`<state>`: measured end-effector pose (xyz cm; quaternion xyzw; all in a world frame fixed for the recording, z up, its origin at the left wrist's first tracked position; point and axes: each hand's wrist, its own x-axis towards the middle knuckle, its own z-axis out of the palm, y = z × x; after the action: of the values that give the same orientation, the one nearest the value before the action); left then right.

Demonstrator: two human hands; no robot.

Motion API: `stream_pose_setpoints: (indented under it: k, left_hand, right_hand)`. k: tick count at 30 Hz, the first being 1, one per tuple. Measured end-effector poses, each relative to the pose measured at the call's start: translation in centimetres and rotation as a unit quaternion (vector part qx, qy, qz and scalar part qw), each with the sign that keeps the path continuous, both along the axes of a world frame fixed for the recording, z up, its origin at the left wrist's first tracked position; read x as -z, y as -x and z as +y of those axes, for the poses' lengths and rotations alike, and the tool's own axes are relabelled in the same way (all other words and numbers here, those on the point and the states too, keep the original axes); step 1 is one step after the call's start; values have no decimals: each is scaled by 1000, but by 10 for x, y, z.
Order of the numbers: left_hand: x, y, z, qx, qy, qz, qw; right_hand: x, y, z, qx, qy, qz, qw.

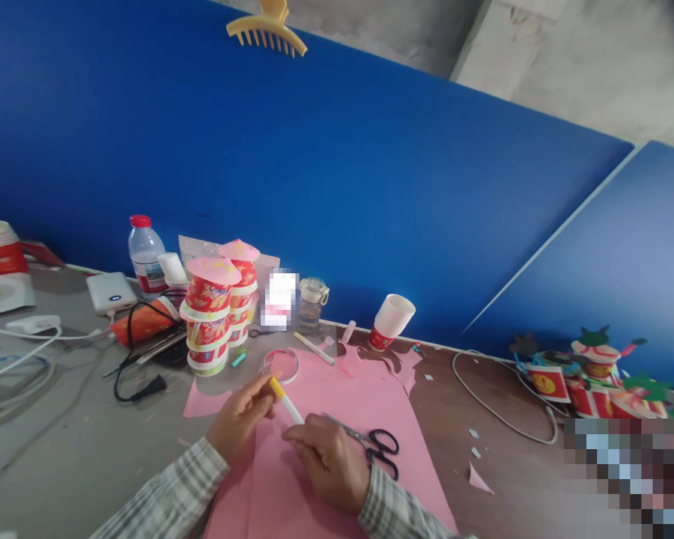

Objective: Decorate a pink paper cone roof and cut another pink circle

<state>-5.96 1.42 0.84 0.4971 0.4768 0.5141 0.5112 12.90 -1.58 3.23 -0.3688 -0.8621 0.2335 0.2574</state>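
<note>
A white marker with a yellow cap [288,404] is held between my two hands above a sheet of pink paper [382,404]. My left hand [239,419] grips the capped end with thumb and fingertips. My right hand [334,460] is closed round the lower white end, which its fingers partly cover. Beside my right hand, a pair of scissors with black handles [383,442] lies on the paper, its blades partly hidden by that hand. Another yellow-capped marker [314,349] rests at the sheet's far edge, near a roll of clear tape [281,367].
Two towers of red paper cups with pink cone tops [207,318] stand at the left. Behind are a water bottle [146,258], a glass jar [311,303] and stacked white cups [393,314]. Cables, a black plug [149,389] and a power bank [111,292] lie left; paper-cup crafts [595,382] sit right.
</note>
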Motion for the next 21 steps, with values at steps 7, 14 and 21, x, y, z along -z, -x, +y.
stream_pose_setpoints:
  k: [7, 14, 21]
  left_hand:
    - [5, -1, 2, -44, -82, 107, 990]
    - [10, 8, 6, -55, -148, 286, 945]
    - [14, 12, 6, -1, -145, 433, 890]
  right_hand:
    - [-3, -6, 10, 13, -31, -54, 998]
    - [3, -14, 70, 61, -70, -177, 980]
    - [10, -4, 109, 67, -80, -220, 970]
